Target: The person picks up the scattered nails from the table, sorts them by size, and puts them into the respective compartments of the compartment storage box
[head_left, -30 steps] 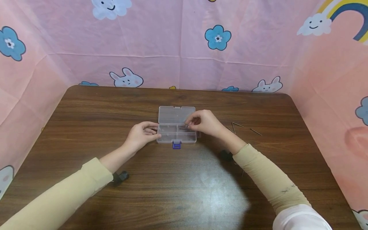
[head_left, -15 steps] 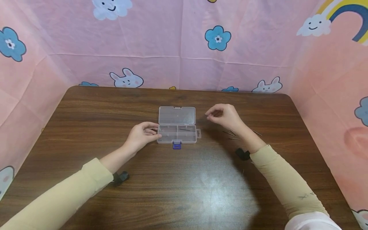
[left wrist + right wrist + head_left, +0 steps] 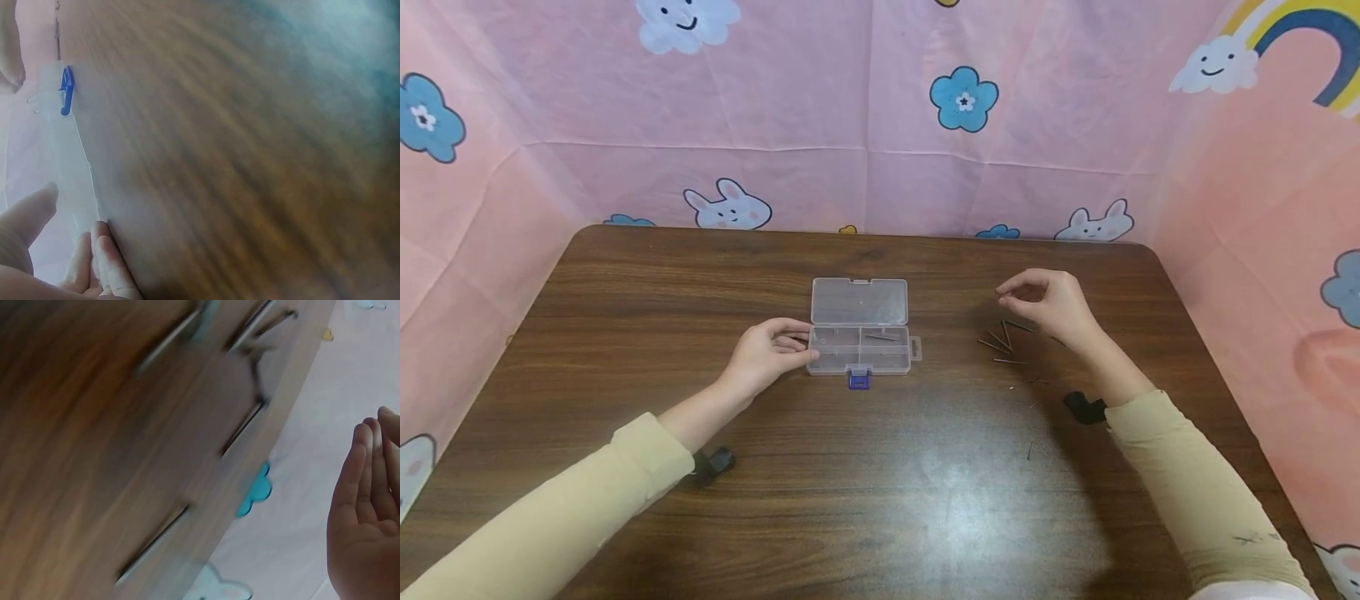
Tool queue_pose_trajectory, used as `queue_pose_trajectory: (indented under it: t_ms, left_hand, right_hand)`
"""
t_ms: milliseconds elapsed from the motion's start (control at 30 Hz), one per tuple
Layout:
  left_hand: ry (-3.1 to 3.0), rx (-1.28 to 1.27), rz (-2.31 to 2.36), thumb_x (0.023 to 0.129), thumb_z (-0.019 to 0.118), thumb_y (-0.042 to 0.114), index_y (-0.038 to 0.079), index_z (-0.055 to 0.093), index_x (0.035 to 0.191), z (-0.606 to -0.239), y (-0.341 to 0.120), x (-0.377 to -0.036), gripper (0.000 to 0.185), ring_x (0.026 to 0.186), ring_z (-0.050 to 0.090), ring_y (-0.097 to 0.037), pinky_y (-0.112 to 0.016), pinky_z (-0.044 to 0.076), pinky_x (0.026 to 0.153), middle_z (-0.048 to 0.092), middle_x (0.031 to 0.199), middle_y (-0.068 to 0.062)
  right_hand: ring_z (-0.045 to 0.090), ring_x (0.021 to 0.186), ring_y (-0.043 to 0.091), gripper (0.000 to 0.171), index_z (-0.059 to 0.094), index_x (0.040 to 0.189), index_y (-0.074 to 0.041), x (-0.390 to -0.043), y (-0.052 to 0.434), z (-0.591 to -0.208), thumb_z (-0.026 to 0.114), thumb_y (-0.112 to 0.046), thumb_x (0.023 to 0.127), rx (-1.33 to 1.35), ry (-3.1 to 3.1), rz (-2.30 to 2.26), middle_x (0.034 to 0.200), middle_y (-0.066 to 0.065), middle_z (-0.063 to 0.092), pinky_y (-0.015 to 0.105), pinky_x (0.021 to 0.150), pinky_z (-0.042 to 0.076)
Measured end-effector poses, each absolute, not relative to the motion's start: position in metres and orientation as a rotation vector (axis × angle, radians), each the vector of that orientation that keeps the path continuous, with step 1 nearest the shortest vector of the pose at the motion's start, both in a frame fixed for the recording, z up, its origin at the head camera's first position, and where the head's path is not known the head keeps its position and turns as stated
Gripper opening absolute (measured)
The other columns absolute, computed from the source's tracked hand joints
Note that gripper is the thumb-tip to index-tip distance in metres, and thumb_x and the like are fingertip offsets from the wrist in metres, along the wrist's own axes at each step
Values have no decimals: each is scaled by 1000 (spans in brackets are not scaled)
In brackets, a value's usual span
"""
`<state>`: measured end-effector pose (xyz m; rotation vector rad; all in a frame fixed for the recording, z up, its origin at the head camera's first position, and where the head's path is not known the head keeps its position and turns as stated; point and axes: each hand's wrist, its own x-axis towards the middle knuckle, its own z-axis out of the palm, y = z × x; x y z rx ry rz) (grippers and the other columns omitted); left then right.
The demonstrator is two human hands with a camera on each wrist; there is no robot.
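Observation:
A clear plastic compartment box (image 3: 835, 360) with a blue latch (image 3: 859, 381) lies on the table, its lid (image 3: 860, 302) swung back. My left hand (image 3: 767, 354) holds the box's left end between thumb and fingers. One nail (image 3: 882, 337) lies in the back right compartment. My right hand (image 3: 1052, 308) is up over the table's right side, fingers extended and thumb near them, with nothing seen between them. Below it several loose nails (image 3: 1009, 362) lie scattered; the right wrist view shows long thin nails (image 3: 153, 544) on the wood.
Smaller thin pieces, including a small pin (image 3: 1029, 451), lie nearer the front right. Patterned pink cloth (image 3: 820, 100) surrounds the wooden table (image 3: 700, 275) at the back and sides. Black wrist-worn pieces show under both forearms.
My right hand has moved away from the box's back right compartment, out to the right over the loose nails. A nail now shows uncovered in that compartment. My left hand stays at the box.

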<state>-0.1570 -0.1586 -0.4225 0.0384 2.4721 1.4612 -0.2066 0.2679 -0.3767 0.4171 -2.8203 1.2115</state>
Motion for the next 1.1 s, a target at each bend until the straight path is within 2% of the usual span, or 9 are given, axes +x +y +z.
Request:
queue_pose_trajectory:
  t_ms: [367,800,1100]
  left_hand:
    - [2491,48,1443,96,80,17,-2,63,140,-423,-160,-157,51,115,71,-32,-22,57,89,69,136,-24]
    - [2476,35,1460,96,80,16,-3,63,140,-422,-161,-157,51,115,71,-31,-15,54,84,69,136,-24]
    - [2484,46,1436,97,78,15,-2,62,141,-425,-160,-158,50,117,70,-33,-21,56,88,68,138,-23]
  right_hand:
    - [61,80,-17,16,80,110,1,-191,312,-381,79,-7,95,305,-2845,1109,110,25,79,4,71,50]
    - [61,76,-14,19,79,111,3,-182,340,-396,79,-8,95,260,-2916,1080,105,26,79,6,68,50]
    - [63,76,-12,22,77,113,6,-180,353,-402,78,-8,96,213,-2994,1092,103,26,79,9,66,51]
